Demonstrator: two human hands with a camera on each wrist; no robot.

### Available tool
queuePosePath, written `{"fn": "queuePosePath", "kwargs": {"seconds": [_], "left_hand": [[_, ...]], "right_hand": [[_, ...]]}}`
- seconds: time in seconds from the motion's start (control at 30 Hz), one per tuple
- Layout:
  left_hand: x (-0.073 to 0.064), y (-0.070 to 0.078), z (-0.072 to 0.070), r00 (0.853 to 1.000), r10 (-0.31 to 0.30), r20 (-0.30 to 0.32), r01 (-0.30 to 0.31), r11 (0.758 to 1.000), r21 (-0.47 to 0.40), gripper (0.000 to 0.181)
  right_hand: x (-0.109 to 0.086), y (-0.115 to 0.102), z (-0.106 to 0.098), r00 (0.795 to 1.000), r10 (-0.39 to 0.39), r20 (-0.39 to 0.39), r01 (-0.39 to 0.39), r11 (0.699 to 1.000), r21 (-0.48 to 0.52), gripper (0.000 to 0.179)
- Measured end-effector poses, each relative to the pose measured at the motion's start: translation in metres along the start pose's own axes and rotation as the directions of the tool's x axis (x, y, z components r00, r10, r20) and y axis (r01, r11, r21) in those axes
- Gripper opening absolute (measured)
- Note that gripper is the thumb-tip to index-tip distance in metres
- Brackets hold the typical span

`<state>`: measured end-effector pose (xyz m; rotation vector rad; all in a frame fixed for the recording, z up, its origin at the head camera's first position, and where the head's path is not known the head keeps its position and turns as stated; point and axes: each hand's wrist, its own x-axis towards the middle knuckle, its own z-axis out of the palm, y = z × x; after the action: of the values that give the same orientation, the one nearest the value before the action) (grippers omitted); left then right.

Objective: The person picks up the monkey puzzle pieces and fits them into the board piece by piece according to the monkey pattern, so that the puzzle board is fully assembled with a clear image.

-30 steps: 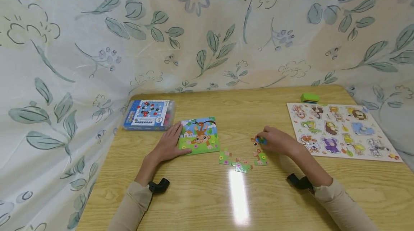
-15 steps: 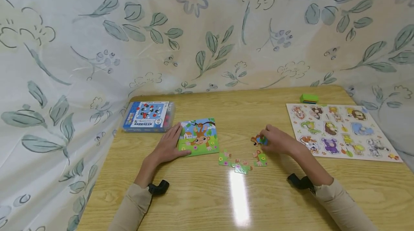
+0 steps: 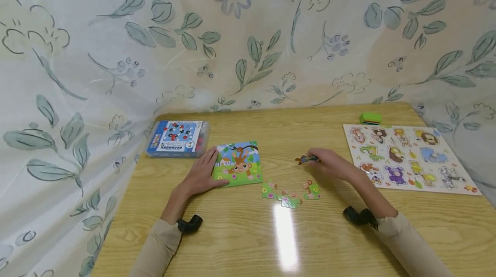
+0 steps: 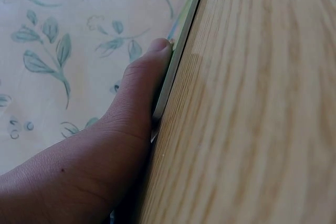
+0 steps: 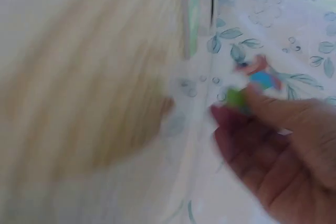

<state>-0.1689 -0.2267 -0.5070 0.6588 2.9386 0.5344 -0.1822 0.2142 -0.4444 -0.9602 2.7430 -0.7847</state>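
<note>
My left hand [image 3: 199, 176] lies along the left side of a square picture board [image 3: 239, 167] showing a hanging monkey. Its thumb [image 4: 140, 80] touches the board's near edge. Between thumb and fingers, my right hand [image 3: 334, 166] pinches a small jigsaw puzzle piece [image 3: 303, 160], tilted and raised off the table. Blue, green and brown patches show on that piece [image 5: 260, 78] in the blurred right wrist view. Several joined or loose jigsaw pieces [image 3: 288, 202] lie in a curved row between the hands, with green grass and monkey parts printed on them.
A plastic box with a molecule picture [image 3: 178, 137] stands at the back left. To the right lies a white board of animal shapes [image 3: 410, 156], with a green block [image 3: 370, 117] behind it. A floral cloth [image 3: 248, 53] hangs behind the wooden table [image 3: 240, 238].
My right hand has lifted the jigsaw puzzle piece up and slightly away from the row, and the piece has turned edge-on. The left hand has stayed at the board.
</note>
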Motion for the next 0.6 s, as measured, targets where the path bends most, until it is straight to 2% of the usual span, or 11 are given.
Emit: {"fn": "queuePosePath", "kwargs": {"seconds": [0.17,0.4,0.6], "left_hand": [[0.001,0.000,-0.001,1.000,-0.006,-0.004,0.006,1.000,-0.005,0.109],[0.004,0.000,-0.002,1.000,-0.013,-0.017,0.013,1.000,0.002,0.109],[-0.001,0.001,0.001,1.000,0.009,-0.021,-0.009,1.000,-0.001,0.109]], "right_hand": [[0.013,-0.009,-0.007,0.999,-0.052,-0.014,0.052,0.997,0.064,0.007],[0.037,-0.033,-0.011,0.989,-0.136,0.063,0.131,0.988,0.081,0.016],[0.047,-0.049,0.000,0.971,-0.197,0.138,0.185,0.978,0.097,0.031]]}}
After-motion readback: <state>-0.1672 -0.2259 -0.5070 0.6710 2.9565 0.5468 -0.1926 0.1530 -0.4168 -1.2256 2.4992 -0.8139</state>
